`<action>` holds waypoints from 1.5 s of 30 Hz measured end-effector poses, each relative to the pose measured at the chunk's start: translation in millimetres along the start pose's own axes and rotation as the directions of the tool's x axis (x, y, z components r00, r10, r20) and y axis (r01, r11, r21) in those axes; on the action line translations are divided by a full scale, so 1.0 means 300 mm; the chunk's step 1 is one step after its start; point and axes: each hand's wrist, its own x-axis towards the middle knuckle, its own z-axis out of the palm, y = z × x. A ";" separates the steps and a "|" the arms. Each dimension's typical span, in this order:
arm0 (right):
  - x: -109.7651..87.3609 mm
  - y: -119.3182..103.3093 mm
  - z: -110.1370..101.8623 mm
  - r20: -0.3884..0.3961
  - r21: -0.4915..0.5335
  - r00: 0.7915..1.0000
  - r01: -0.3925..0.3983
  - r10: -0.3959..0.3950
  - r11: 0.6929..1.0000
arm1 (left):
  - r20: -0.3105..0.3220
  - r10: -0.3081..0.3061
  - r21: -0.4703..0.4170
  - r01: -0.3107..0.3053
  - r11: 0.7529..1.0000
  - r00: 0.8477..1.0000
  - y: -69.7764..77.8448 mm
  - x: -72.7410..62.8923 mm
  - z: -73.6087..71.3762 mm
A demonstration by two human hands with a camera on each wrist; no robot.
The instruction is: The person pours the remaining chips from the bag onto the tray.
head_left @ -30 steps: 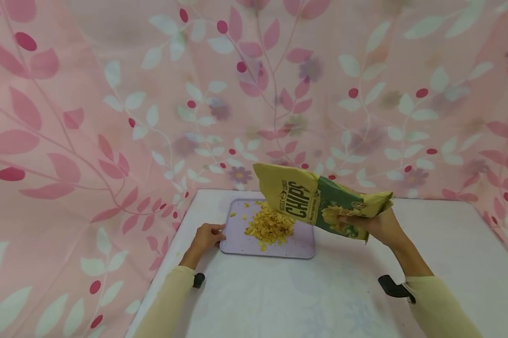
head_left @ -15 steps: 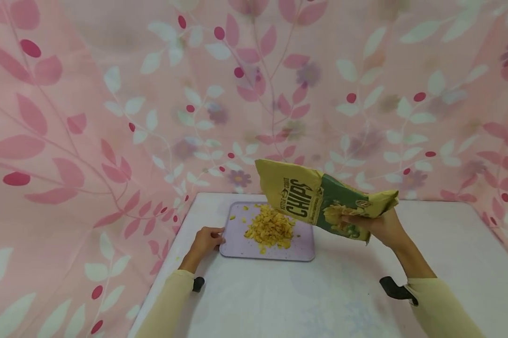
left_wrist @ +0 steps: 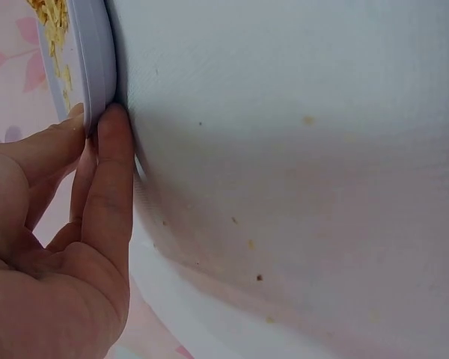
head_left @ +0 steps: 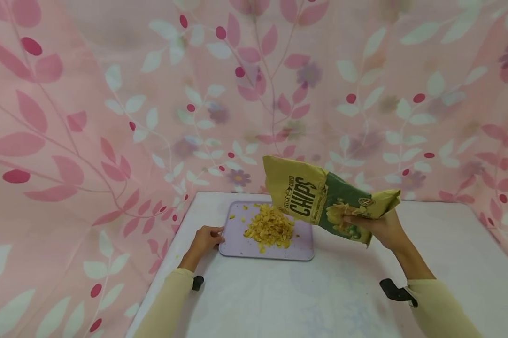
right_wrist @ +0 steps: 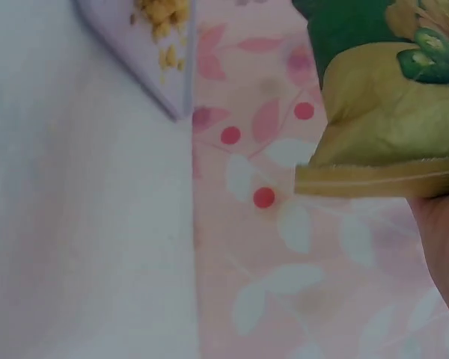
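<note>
Toward the far left corner of a table [head_left: 342, 291] under a finely textured white covering, a lilac tray [head_left: 234, 239] with rounded corners and a raised, smooth rim carries a loose heap of broken golden chips [head_left: 271, 227], thin and curled, with a few flakes lying apart by the tray's far left corner. A person's left hand [head_left: 206, 238] pinches the tray's left edge, thumb at the rim and a fingertip against the outer wall. The right hand [head_left: 381, 227] grips a creased yellow-and-green bag [head_left: 321, 199] printed "Kettle Cooked Chips" near its bottom end, thumb across the front, the other fingers hidden behind. Tilted and held clear of the table, the bag has its wide end above the tray's far right corner, which it hides from the head camera; a straight, ridged seam finishes the gripped end. Tiny crumbs [left_wrist: 260, 277] speckle the covering beside the left hand. Pale, soft sleeves [head_left: 165, 300] cover both forearms, and beyond the table's far edge hangs a pink backdrop [head_left: 275, 117] patterned with leaves
</note>
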 end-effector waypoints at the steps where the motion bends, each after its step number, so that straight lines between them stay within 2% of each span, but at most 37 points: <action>1: -0.001 0.008 0.004 0.009 0.001 1.000 0.000 0.000 1.000 | 0.002 0.004 0.004 -0.004 1.000 1.000 0.000 0.000 0.001; 5: -0.013 0.036 0.016 0.012 -0.100 0.991 -0.132 0.133 0.986 | 0.019 0.015 -0.010 -0.015 1.000 1.000 0.003 -0.001 0.004; 7: -0.012 0.037 0.016 0.001 -0.118 0.990 -0.141 0.142 0.983 | 0.024 0.018 -0.015 -0.018 1.000 1.000 0.004 -0.002 0.005; 9: -0.009 0.028 0.015 -0.012 -0.120 0.992 -0.126 0.125 0.985 | 0.025 0.017 -0.029 -0.016 0.999 1.000 0.003 -0.002 0.003; 13: 0.004 0.003 0.019 -0.019 -0.021 1.000 0.019 -0.019 1.000 | 0.019 0.011 -0.032 -0.011 0.999 1.000 -0.003 -0.004 0.000; 14: 0.003 -0.002 0.021 -0.020 -0.010 1.000 0.023 -0.023 1.000 | 0.020 0.010 -0.034 -0.009 0.999 1.000 -0.003 -0.005 -0.001; 17: -0.002 0.003 0.025 0.000 -0.076 1.000 0.005 -0.005 0.997 | 0.022 -0.002 -0.041 0.003 0.999 1.000 0.006 -0.008 -0.001; 20: -0.012 0.000 0.026 0.010 -0.174 0.994 -0.108 0.111 0.979 | 0.029 -0.003 -0.043 0.004 0.999 1.000 0.016 -0.012 0.000; 24: -0.003 -0.030 0.022 0.020 -0.230 0.991 -0.122 0.130 0.965 | 0.028 0.003 -0.037 -0.002 0.999 1.000 0.014 -0.012 0.000; 26: 0.001 -0.045 0.021 0.013 -0.255 0.993 -0.109 0.116 0.961 | 0.023 0.003 -0.035 -0.002 0.999 1.000 0.010 -0.010 -0.002; 28: 0.004 -0.058 0.021 -0.004 -0.216 0.997 -0.070 0.071 0.974 | 0.020 0.001 -0.035 0.000 0.999 1.000 0.005 -0.009 -0.003; 30: 0.008 -0.064 0.023 -0.019 -0.131 1.000 -0.005 0.002 0.991 | 0.021 -0.003 -0.036 0.004 0.999 1.000 0.002 -0.007 -0.003; 33: 0.009 -0.051 0.026 0.001 -0.134 0.999 0.045 -0.045 0.990 | 0.023 -0.004 -0.033 0.005 0.999 1.000 0.001 -0.001 -0.003; 36: 0.010 -0.030 0.034 0.046 -0.235 0.999 0.012 -0.001 0.972 | 0.024 -0.006 -0.018 0.007 1.000 1.000 0.000 0.003 -0.001; 37: 0.009 -0.026 0.035 0.049 -0.291 0.999 -0.004 0.019 0.957 | 0.025 -0.013 -0.017 0.013 1.000 1.000 0.000 0.004 -0.001; 40: 0.013 -0.031 0.037 0.054 -0.318 0.998 -0.020 0.040 0.948 | 0.023 -0.015 -0.007 0.015 1.000 1.000 0.000 0.006 0.000; 43: 0.016 -0.056 0.033 0.034 -0.281 0.999 -0.021 0.032 0.960 | 0.018 -0.016 -0.012 0.017 1.000 1.000 -0.001 0.005 0.000; 45: 0.018 -0.074 0.029 0.021 -0.170 1.000 0.010 -0.007 0.985 | 0.022 -0.005 -0.012 0.006 1.000 1.000 -0.001 0.002 0.001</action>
